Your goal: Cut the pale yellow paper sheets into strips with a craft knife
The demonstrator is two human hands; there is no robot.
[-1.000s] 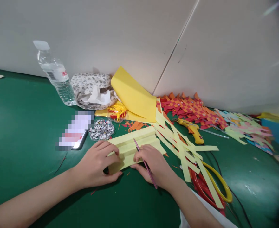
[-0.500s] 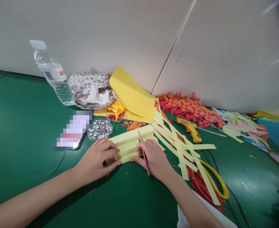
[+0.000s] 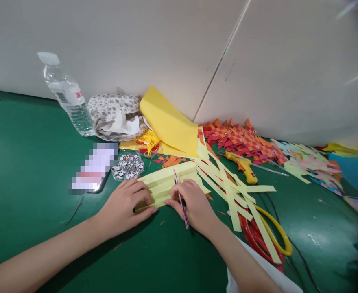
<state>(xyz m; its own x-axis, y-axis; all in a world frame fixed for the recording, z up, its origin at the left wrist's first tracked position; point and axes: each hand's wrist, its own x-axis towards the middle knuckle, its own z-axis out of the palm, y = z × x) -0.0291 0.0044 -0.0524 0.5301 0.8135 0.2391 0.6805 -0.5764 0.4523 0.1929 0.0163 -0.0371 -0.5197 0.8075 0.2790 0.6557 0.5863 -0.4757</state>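
A pale yellow sheet of paper (image 3: 160,183) with crosswise creases lies between my two hands on the green tabletop. My left hand (image 3: 128,203) grips its near left edge, thumb stretched along the front and fingers curled over. On the right part of the paper rests my right hand (image 3: 191,203), its thumb at the near edge. A thin, pointed pink tool, like a pen or craft knife (image 3: 184,217), is held in that hand, its tip leaning away over the paper. Pale yellow paper strips (image 3: 230,195) are strewn just right of my right hand.
Behind stand a water bottle (image 3: 67,95), a patterned tissue pouch (image 3: 114,110) and yellow card (image 3: 169,122). A phone (image 3: 95,167) and googly eyes (image 3: 128,166) are left. Rightward lie woven paper fish (image 3: 240,138), a glue gun (image 3: 243,166) and yellow-and-red loop handles (image 3: 276,230).
My right hand and the pink tool have shifted slightly left along the paper. The paper's near edge has lifted or bent a little; my left hand stays almost still.
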